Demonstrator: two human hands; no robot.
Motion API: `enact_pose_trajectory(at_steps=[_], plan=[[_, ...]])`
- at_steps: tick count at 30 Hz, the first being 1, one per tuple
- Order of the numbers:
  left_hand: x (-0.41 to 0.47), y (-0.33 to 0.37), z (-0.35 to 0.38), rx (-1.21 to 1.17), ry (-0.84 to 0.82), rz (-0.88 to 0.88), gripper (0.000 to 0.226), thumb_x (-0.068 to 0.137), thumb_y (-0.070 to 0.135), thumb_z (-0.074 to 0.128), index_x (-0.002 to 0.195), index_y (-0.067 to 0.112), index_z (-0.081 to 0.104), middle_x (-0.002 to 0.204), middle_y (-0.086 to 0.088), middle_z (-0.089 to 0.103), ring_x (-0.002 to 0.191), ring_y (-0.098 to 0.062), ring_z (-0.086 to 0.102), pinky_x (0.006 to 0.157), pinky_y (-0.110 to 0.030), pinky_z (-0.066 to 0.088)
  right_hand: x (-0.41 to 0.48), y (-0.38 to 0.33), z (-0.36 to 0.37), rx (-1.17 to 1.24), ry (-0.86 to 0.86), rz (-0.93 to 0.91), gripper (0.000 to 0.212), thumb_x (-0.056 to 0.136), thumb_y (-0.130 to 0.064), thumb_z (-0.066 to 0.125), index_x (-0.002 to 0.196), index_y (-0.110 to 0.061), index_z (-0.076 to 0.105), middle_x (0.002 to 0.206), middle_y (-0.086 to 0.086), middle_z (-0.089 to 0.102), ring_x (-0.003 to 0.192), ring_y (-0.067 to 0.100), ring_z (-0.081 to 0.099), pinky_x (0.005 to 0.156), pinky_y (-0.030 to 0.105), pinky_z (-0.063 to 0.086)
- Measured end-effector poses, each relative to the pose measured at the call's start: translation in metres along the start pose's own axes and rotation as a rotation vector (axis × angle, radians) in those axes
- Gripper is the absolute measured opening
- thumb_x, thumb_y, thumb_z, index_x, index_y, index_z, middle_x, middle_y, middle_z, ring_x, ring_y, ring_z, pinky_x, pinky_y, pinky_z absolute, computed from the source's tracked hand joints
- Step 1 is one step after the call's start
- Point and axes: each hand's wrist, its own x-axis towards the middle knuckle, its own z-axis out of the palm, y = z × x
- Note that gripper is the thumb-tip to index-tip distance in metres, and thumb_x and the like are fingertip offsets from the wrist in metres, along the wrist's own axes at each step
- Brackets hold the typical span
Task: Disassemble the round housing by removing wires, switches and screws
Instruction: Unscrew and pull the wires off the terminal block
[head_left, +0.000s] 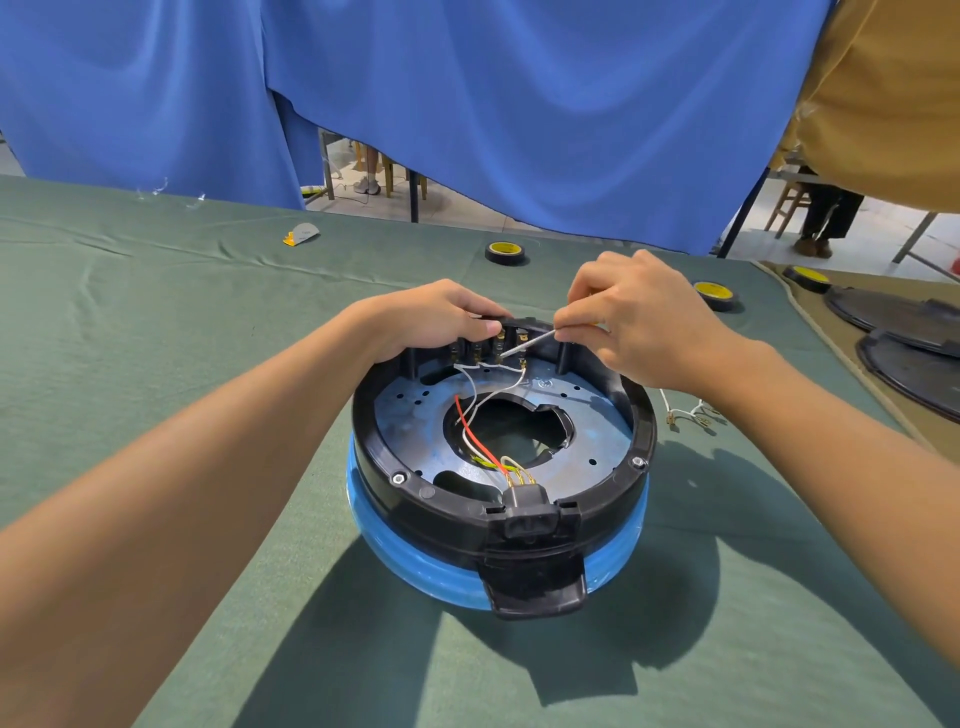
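A thin metal tool is pinched in the curled fingers of the right hand, its tip set among the switch terminals at the far wall of the round housing. That far rim is gripped by the left hand, the thumb laid beside the terminals. White wires are led from the terminals toward the central opening, and a red wire toward the power socket at the near rim. The housing is set mid-table on the green cloth, with loose wires just to its right.
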Motion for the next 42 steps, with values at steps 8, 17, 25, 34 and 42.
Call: enact_pose_trajectory(at_steps=[8, 17, 25, 34, 42], plan=[[-0.001, 0.001, 0.0, 0.001, 0.003, 0.008, 0.031, 0.1, 0.029, 0.055, 0.129, 0.032, 0.062, 0.122, 0.008, 0.061, 0.114, -0.012, 0.05, 0.101, -0.027, 0.032, 0.008, -0.007, -0.001, -0.082, 0.011, 0.007, 0.017, 0.093, -0.026, 0.061, 0.093, -0.021, 0.078, 0.089, 0.002, 0.062, 0.085, 0.024, 0.052, 0.068, 0.033, 0.024], [0.0, -0.001, 0.0, -0.005, 0.002, 0.006, 0.031, 0.1, 0.03, 0.055, 0.13, 0.033, 0.062, 0.122, 0.009, 0.06, 0.117, -0.013, 0.049, 0.102, -0.029, 0.031, 0.007, -0.014, -0.004, -0.172, -0.006, 0.004, 0.014, 0.091, -0.024, 0.065, 0.093, -0.019, 0.078, 0.085, 0.004, 0.063, 0.081, 0.025, 0.054, 0.066, 0.033, 0.026], [0.002, -0.004, 0.0, -0.013, 0.004, 0.01, 0.031, 0.099, 0.031, 0.056, 0.129, 0.032, 0.063, 0.113, 0.01, 0.06, 0.112, -0.013, 0.049, 0.103, -0.03, 0.032, 0.014, -0.017, -0.001, -0.187, -0.057, 0.04, 0.02, 0.096, -0.029, 0.057, 0.099, -0.026, 0.076, 0.093, 0.0, 0.061, 0.09, 0.023, 0.052, 0.068, 0.033, 0.024], [0.002, -0.003, 0.0, -0.017, 0.015, 0.006, 0.03, 0.099, 0.03, 0.056, 0.127, 0.034, 0.064, 0.117, 0.011, 0.062, 0.115, -0.013, 0.051, 0.098, -0.028, 0.032, 0.042, 0.001, -0.01, -0.157, -0.281, 0.016, 0.019, 0.095, -0.03, 0.057, 0.093, -0.031, 0.076, 0.1, -0.006, 0.059, 0.1, 0.017, 0.049, 0.078, 0.038, 0.034], [0.003, -0.003, 0.001, -0.014, 0.02, 0.008, 0.03, 0.098, 0.031, 0.057, 0.127, 0.035, 0.064, 0.113, 0.011, 0.061, 0.115, -0.014, 0.05, 0.101, -0.029, 0.032, 0.05, 0.003, -0.013, -0.119, -0.358, -0.099, 0.013, 0.089, -0.029, 0.065, 0.091, -0.034, 0.077, 0.096, -0.009, 0.061, 0.091, 0.009, 0.04, 0.072, 0.034, 0.027]])
